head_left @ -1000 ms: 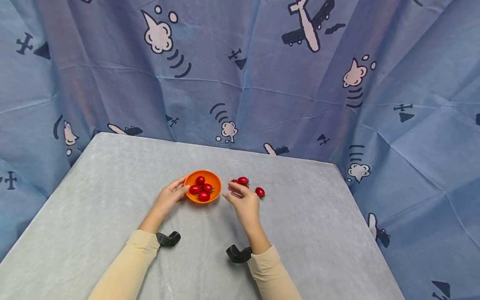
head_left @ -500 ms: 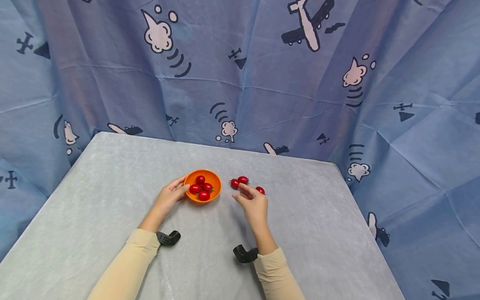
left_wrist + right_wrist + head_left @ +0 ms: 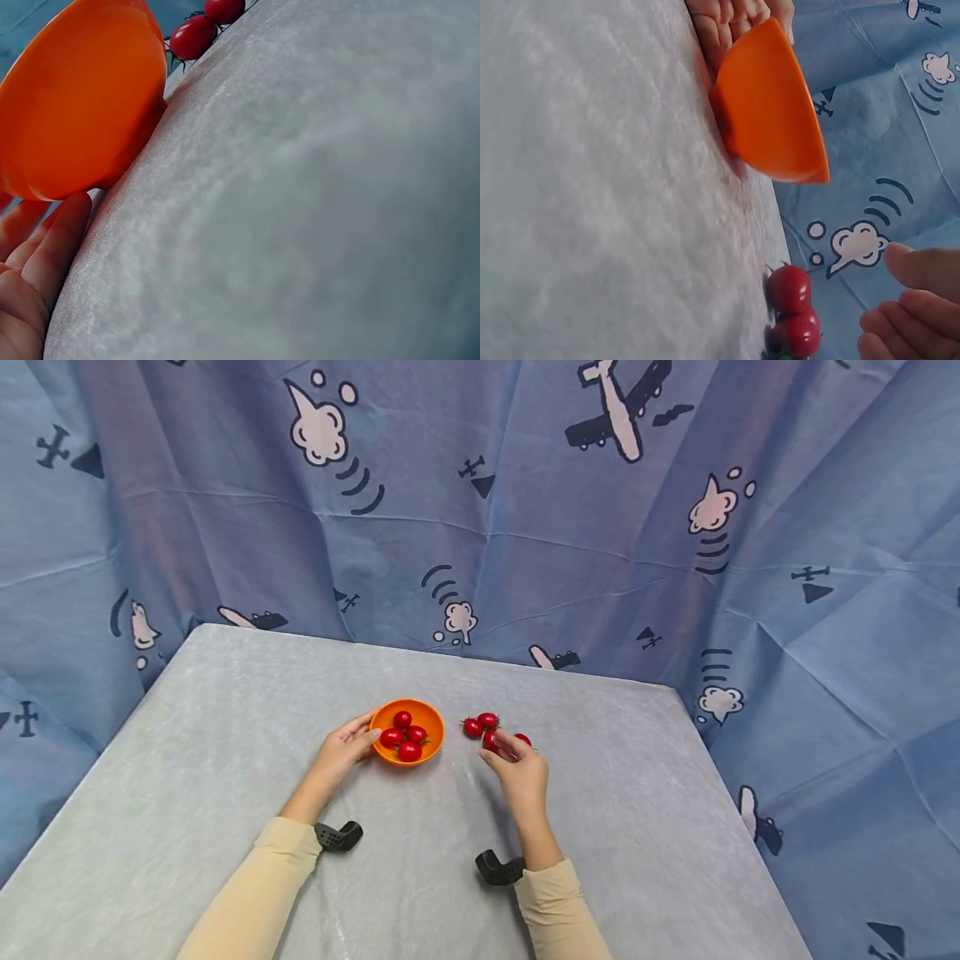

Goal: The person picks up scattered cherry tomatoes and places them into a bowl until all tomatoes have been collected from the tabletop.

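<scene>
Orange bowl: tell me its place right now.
In the head view, the orange bowl sits on the table just left of centre, the left hand holding its left side and loose tomatoes to its right.

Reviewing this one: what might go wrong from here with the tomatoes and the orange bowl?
The loose tomatoes look round and smooth and sit close together, so the right hand reaching for one could nudge another and set it rolling on the table.

The left hand holds the orange bowl at one side, thumb at the rim; pressing down there might tip it and spill the four tomatoes inside.
</scene>
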`<control>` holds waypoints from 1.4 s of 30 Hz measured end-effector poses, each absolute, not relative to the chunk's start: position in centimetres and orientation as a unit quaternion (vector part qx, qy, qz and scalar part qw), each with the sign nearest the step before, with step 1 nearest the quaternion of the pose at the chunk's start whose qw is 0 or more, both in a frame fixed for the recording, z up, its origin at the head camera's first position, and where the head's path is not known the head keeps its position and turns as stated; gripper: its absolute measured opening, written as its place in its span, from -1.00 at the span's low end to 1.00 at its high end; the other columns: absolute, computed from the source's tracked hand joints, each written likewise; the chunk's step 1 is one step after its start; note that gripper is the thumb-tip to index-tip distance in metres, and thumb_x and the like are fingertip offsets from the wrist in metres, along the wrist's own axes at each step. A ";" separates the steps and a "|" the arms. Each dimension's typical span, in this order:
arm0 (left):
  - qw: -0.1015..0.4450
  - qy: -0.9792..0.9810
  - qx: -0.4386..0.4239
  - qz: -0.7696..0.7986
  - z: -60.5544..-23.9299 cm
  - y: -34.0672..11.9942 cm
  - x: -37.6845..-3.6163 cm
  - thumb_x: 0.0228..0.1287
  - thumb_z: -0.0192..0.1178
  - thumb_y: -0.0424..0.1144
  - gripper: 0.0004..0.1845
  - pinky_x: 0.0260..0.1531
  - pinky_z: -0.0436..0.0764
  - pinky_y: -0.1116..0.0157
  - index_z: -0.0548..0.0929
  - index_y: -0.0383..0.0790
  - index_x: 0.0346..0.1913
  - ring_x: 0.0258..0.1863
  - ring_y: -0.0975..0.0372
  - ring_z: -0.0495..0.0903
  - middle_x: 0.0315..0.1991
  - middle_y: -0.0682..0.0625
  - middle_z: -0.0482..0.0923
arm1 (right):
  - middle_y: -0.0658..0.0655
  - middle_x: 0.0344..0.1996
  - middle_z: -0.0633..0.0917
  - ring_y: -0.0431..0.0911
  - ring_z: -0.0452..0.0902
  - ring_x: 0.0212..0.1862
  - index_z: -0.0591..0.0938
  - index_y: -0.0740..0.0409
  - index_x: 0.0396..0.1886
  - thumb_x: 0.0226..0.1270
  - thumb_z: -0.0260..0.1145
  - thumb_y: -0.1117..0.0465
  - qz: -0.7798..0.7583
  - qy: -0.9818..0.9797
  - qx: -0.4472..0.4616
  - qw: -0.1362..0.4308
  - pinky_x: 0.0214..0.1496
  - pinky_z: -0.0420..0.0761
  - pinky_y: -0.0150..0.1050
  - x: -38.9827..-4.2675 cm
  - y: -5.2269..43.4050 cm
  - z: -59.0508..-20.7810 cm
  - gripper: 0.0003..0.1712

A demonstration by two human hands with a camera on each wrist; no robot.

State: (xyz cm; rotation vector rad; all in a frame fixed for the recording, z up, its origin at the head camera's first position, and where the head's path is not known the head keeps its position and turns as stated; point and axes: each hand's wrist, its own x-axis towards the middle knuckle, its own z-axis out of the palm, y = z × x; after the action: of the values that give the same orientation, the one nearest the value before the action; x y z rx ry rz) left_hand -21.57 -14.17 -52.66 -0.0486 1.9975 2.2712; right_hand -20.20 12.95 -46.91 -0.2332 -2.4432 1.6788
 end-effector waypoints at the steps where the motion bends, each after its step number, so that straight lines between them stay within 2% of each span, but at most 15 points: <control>1: 0.057 0.659 -0.013 0.750 -52.6 -14.2 -21.5 0.49 0.07 -0.28 -0.41 -0.08 0.59 0.58 0.24 -0.39 0.48 -0.08 0.62 0.55 0.43 -0.34 0.30 | 0.29 0.00 0.75 0.13 0.69 0.09 0.69 0.30 0.08 0.09 0.53 0.34 0.565 -0.817 -0.081 0.083 0.07 0.70 -0.16 -20.2 13.0 -47.0 -0.51; 11: 0.056 0.658 -0.015 0.751 -52.5 -14.2 -21.5 0.49 0.08 -0.28 -0.41 -0.08 0.59 0.58 0.25 -0.39 0.48 -0.07 0.61 0.55 0.42 -0.35 0.31 | 0.33 0.00 0.74 0.14 0.68 0.08 0.69 0.30 0.10 0.12 0.51 0.36 0.571 -0.812 -0.085 0.089 0.07 0.70 -0.18 -20.2 13.7 -47.4 -0.51; 17: 0.059 0.657 -0.018 0.752 -52.7 -14.2 -21.6 0.48 0.09 -0.28 -0.42 -0.08 0.60 0.58 0.27 -0.36 0.48 -0.06 0.61 0.55 0.43 -0.30 0.32 | 0.35 0.02 0.73 0.17 0.67 0.09 0.68 0.31 0.10 0.12 0.51 0.36 0.561 -0.818 -0.090 0.092 0.11 0.68 -0.11 -20.3 14.0 -47.5 -0.51; 25: 0.053 0.655 -0.015 0.753 -52.7 -14.2 -21.5 0.48 0.07 -0.30 -0.42 -0.10 0.60 0.57 0.26 -0.41 0.47 -0.08 0.60 0.56 0.42 -0.36 0.31 | 0.32 0.08 0.71 0.17 0.64 0.14 0.67 0.34 0.11 0.12 0.51 0.34 0.546 -0.826 -0.100 0.092 0.20 0.62 -0.05 -20.6 14.3 -48.0 -0.49; 42: 0.057 0.654 -0.013 0.754 -52.7 -14.2 -21.5 0.48 0.08 -0.28 -0.41 -0.08 0.60 0.57 0.26 -0.39 0.48 -0.07 0.62 0.55 0.43 -0.34 0.30 | 0.31 0.12 0.69 0.14 0.63 0.17 0.65 0.34 0.14 0.15 0.50 0.34 0.539 -0.830 -0.108 0.089 0.15 0.64 -0.05 -21.2 14.5 -48.9 -0.48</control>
State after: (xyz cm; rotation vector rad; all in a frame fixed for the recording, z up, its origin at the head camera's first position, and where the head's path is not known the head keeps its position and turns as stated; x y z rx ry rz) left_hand -21.54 -14.17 -52.72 -0.0399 1.9826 2.2882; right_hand -21.23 14.52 -48.87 -0.3212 -2.4709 1.6049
